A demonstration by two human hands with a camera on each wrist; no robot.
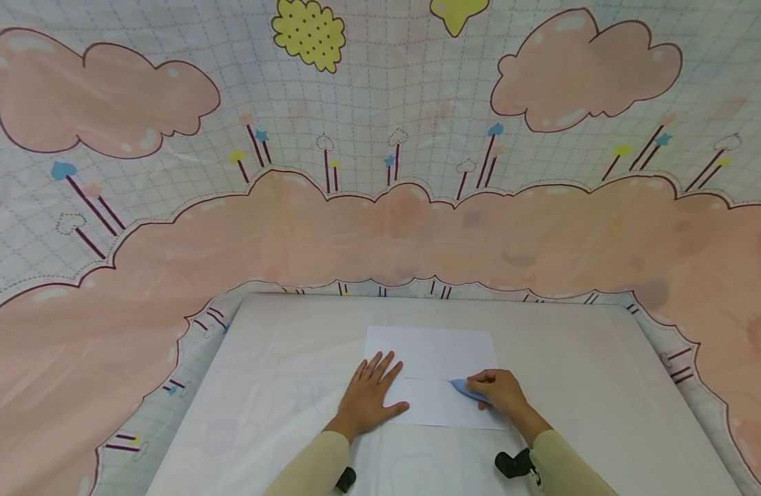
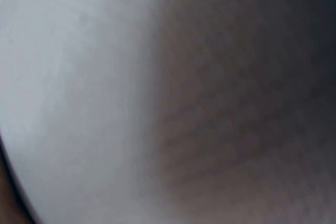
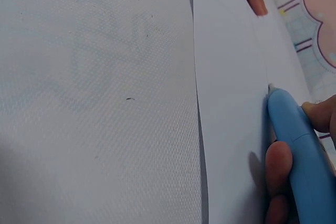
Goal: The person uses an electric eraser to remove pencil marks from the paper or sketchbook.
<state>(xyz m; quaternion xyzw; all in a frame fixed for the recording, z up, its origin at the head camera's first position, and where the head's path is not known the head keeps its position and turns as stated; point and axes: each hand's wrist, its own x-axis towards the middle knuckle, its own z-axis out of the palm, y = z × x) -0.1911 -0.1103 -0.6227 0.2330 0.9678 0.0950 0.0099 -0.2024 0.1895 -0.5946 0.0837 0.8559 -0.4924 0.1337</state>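
White paper (image 1: 436, 353) laid on a pale tabletop (image 1: 275, 386), its left side covered by a left hand (image 1: 369, 398) with fingers spread wide, a blue pen-shaped tool (image 1: 461, 388) gripped in the right hand (image 1: 503, 394), its tip pointed far-left, set at a thin line across the paper's middle.

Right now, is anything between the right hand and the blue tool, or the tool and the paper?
Nothing visible: the right hand grips the blue tool, whose tip seems to touch the paper. The left hand rests on the paper, left of the tip.
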